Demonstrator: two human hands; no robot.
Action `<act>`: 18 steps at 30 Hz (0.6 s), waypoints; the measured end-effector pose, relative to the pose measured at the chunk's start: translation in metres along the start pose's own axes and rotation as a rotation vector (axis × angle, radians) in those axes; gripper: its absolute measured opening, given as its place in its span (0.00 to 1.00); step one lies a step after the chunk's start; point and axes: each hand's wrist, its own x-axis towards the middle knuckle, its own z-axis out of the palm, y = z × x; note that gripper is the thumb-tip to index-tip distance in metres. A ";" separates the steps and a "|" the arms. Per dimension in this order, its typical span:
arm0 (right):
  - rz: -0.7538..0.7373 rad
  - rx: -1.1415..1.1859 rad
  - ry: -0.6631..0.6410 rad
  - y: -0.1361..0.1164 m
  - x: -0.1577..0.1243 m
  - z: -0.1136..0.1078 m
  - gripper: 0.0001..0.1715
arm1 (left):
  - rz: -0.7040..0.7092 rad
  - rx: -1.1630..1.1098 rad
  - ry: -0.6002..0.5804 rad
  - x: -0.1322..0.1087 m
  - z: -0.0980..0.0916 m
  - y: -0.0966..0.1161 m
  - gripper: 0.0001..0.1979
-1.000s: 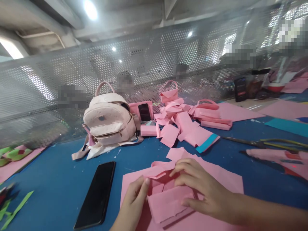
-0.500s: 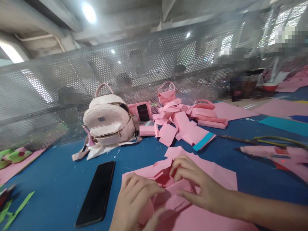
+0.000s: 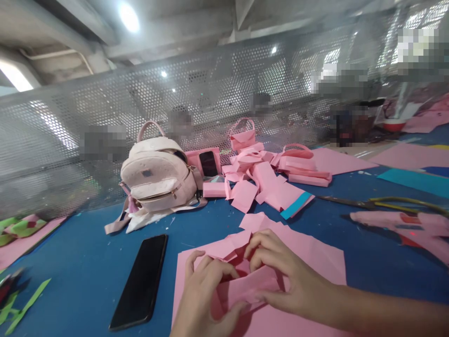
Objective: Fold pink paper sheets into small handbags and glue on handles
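Note:
A folded piece of pink paper [image 3: 245, 289], shaped like a small open pocket, stands between my hands above a larger pink sheet [image 3: 319, 252]. My left hand [image 3: 206, 290] grips its left end, fingertips inside the fold and thumb on the near side. At the right end, my right hand [image 3: 284, 274] pinches the near wall, with its fingers curled into the opening and its thumb outside. The inside of the fold is partly hidden by my fingers.
A black phone [image 3: 142, 281] lies left of the sheets. Behind stand a pale backpack [image 3: 159, 173] and a heap of pink paper pieces [image 3: 259, 175]. To the right are scissors [image 3: 368, 204] and a pink glue gun [image 3: 400, 224]. A perforated metal screen [image 3: 217, 98] runs along the back.
The near wall of the folded paper has come more upright. My left hand has shifted slightly right, with its thumb now against the paper; my right hand's fingers are curled deeper.

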 end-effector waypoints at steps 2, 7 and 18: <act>0.033 0.017 0.013 -0.002 -0.001 0.004 0.14 | -0.002 -0.003 0.007 0.001 0.001 0.002 0.12; 0.059 -0.014 0.029 -0.007 -0.002 0.006 0.14 | -0.018 -0.008 0.004 0.002 0.003 0.004 0.09; 0.053 -0.027 0.005 -0.002 -0.001 0.000 0.15 | -0.012 -0.097 -0.030 0.000 -0.005 -0.005 0.11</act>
